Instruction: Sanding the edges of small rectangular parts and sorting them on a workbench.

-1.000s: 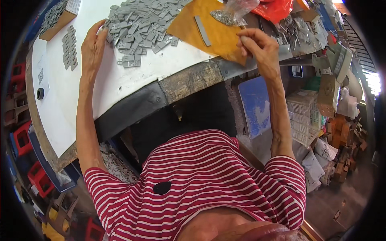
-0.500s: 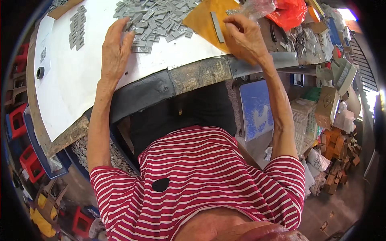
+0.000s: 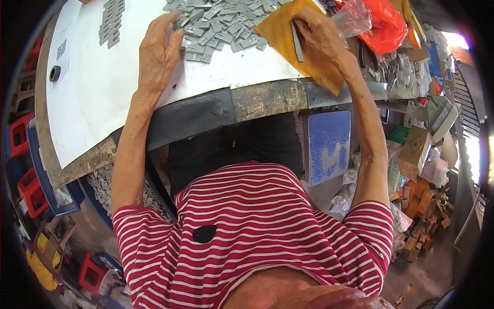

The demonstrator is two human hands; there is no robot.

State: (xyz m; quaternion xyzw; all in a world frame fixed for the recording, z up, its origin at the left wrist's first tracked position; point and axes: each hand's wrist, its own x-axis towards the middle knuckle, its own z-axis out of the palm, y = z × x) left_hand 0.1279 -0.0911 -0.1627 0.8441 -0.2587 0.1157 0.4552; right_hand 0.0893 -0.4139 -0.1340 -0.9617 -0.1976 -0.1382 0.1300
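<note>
My left hand [image 3: 158, 59] rests at the left side of a heap of small flat grey pieces [image 3: 218, 26] on the white sheet. Its thumb and fingers are apart, with the fingertips beside the nearest pieces. My right hand [image 3: 324, 38] is over a brownish-yellow paper sheet [image 3: 278, 28], its fingers curled at the upper end of a narrow grey strip [image 3: 297, 44]. Thumb and fingertips appear closed on the strip there, though the hand partly hides the contact. Farther left, several grey pieces are laid out in a staggered group [image 3: 110, 23].
A black ring [image 3: 55, 73] lies on the white sheet [image 3: 98, 98] at the left. Red plastic bag [image 3: 381, 26] and clear plastic bag [image 3: 355, 18] sit at the right, near black-handled tools. The worn table edge [image 3: 270, 100] runs before me; a blue-topped stool [image 3: 329, 147] stands below.
My right hand has moved left and away from me, to the upper end of the grey strip. The view has shifted and turned slightly. My left hand stays beside the heap.
</note>
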